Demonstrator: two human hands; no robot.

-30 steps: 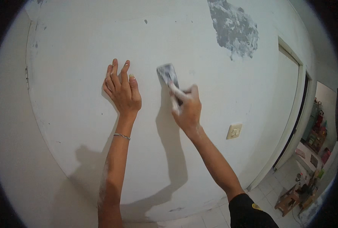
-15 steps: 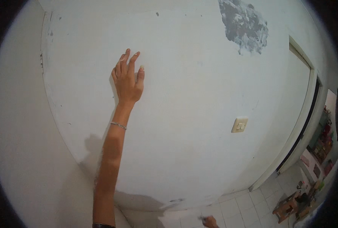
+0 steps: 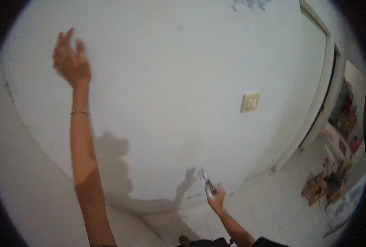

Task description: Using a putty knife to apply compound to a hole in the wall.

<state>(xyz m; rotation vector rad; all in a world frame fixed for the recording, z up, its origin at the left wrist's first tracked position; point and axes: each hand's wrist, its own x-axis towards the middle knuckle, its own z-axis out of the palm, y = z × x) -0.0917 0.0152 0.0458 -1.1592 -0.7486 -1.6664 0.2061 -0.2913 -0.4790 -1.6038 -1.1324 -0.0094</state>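
Dropped to lower centre since before, right hand (image 3: 216, 196) clamped on putty knife (image 3: 205, 181); left hand (image 3: 71, 61) splayed against wall (image 3: 183, 82), between smoothing passes, needing a lift back up.

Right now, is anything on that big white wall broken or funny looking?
Yes. At the very top edge, a rough grey patch breaks the white wall, as if the paint came off. Lower down, near the right hand holding a scraper, a small dark scuff marks the wall.
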